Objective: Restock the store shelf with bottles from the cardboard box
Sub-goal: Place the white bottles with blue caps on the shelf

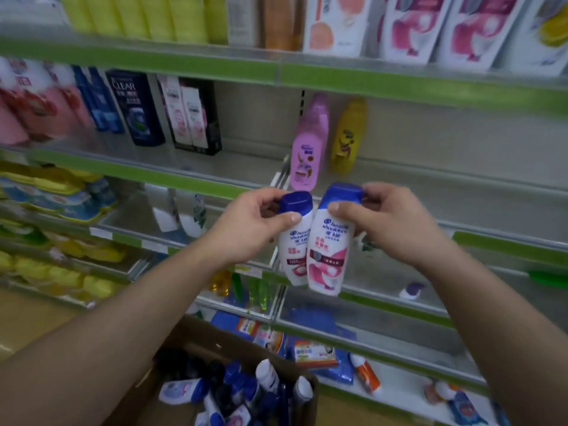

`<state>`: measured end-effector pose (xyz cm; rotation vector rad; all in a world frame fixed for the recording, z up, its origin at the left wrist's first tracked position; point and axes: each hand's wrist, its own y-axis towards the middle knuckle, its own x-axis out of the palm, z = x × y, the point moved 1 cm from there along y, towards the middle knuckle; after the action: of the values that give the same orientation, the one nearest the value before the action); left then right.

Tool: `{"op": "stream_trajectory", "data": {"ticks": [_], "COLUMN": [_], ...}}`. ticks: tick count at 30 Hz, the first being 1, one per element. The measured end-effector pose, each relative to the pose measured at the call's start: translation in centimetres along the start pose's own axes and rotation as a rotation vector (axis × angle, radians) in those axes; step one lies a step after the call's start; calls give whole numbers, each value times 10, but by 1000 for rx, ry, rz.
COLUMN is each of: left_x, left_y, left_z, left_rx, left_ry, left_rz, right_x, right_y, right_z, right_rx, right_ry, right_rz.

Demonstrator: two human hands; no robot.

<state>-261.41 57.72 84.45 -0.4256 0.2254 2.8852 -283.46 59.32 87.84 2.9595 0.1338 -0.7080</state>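
Shelf: the store shelf (pixel 430 179) fills the view in green-edged tiers. The tier at hand height is mostly bare toward its right end, with a pink bottle (pixel 307 149) and a yellow bottle (pixel 347 139) standing near its back.
Cardboard box: the cardboard box (pixel 196 333) sits open on the floor below the hands, against the foot of the shelf. Spare bottles (pixel 184 390) with blue caps lie jumbled inside.
Left hand: the left hand (pixel 246 229) grips the left bottle (pixel 292 253) just under its blue cap, with the thumb across the front.
Right hand: the right hand (pixel 390 229) holds the right bottle (pixel 327 256) at the cap and shoulder, with the thumb on the front and the fingers behind.
Where the bottles are: both are in the air in front of the shelf's front edge, above the box. Their caps are up, each leans slightly, and they are side by side and seem to touch.
Handling, as a judgement: these look like small full plastic shampoo bottles, light enough for one hand each. The walls seem stiff with a little give. The glossy label could slip, but they are not fragile.
Where to hold: around the shoulder below the cap, as now, or around the waist. That leaves the flat base free to set down on the bare stretch beside the pink bottle.
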Motion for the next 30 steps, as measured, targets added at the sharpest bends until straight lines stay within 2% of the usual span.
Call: {"op": "stream_trajectory", "data": {"ticks": [6,11,19,23,25,28,30], "left_x": [35,48,46,48,52,62,70], "left_y": [27,48,74,89,96,108,119], "left_z": [48,61,63,61,61,62,64], "left_rx": [27,12,32,63,55,48,42], "left_ry": [-24,-14,-26,-23,-51,-67,-60], "left_rz": [192,283,317,293,293,290,309], "right_x": [-68,-92,-111,-128,-139,-147,-148], "right_y": [28,68,126,165,189,219,243], "right_z": [-6,8,32,46,57,67,75], "right_rx": [-37,-21,26,143,199,258,248], "right_ry": [36,-28,-39,-48,-107,-151,-175], "right_rz": [28,127,282,337,262,21,-25]}}
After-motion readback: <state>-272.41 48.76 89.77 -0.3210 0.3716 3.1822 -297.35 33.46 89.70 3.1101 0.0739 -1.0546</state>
